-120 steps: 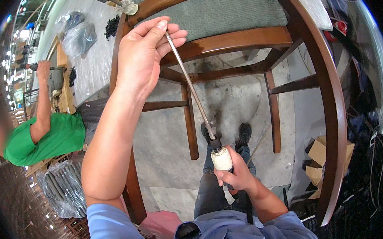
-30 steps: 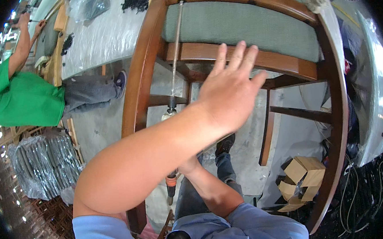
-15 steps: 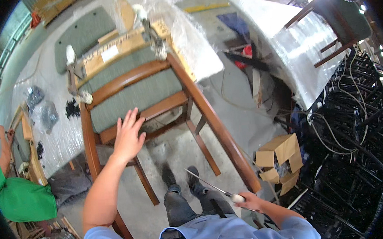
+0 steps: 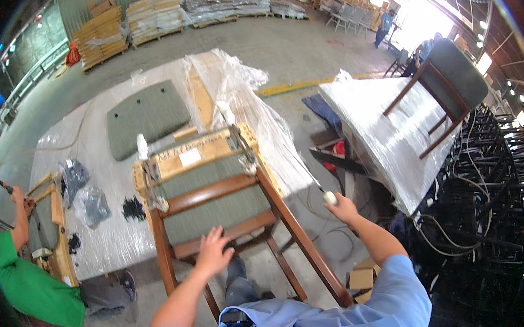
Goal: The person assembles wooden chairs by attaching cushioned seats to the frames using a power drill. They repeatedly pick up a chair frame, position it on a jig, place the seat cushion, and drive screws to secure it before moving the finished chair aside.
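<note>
My left hand [image 4: 213, 252] is spread, fingers apart, holding nothing, over the near rail of the brown wooden chair [image 4: 304, 242]; I can't tell how firmly it touches. My right hand [image 4: 344, 209] is curled round the pale body of a power driver [image 4: 330, 199], its long thin shaft aimed forward and left, clear of the wood. The chair's right-hand post lies between my two hands.

The chair sits right in front of me, against the plastic-covered table [image 4: 116, 246], a grey-green panel [image 4: 217, 214] within its frame. At its far end is a wooden jig [image 4: 171, 164]; two metal clamps with white handles stand there, one near each corner of the chair. Beyond lies a loose grey-green panel [image 4: 149, 116].

To my left, a co-worker in a green shirt [image 4: 33, 283] works at another jig. To my right, a second wrapped table [image 4: 386, 118] bears a dark chair [image 4: 442, 96], with a heap of black frames [image 4: 475, 264] and a looping cable close by.

Left of my chair, a heap of small black pieces [image 4: 133, 209] lies loose. Near it, a clear bag [image 4: 92, 206] holds greyish contents, and a second bag [image 4: 74, 176] darker ones. A cardboard box [image 4: 361, 278] is low at right; its inside is hidden.
</note>
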Action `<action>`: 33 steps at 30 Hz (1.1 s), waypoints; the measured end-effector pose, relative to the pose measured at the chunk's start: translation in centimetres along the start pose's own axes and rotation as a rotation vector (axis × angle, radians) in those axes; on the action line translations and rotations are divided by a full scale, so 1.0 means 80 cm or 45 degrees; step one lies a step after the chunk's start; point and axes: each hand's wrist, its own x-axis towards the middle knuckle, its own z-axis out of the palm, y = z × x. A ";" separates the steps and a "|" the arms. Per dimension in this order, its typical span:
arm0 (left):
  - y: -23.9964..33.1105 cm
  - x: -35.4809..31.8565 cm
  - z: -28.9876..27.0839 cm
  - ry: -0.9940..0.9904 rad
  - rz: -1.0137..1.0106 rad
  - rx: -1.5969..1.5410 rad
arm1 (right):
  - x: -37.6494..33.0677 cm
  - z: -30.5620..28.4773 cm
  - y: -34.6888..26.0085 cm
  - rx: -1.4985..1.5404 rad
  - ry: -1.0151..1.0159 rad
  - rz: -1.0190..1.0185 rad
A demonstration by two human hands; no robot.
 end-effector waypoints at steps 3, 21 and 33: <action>0.013 0.008 -0.025 0.309 -0.017 -0.525 | 0.152 0.043 -0.108 -0.014 0.028 0.031; -0.367 0.321 -0.255 0.981 -0.532 -0.717 | 0.417 0.093 -0.508 0.775 -0.112 -0.077; -0.259 0.348 -0.294 1.068 -0.356 -1.517 | 0.385 0.025 -0.529 1.616 -0.255 -0.223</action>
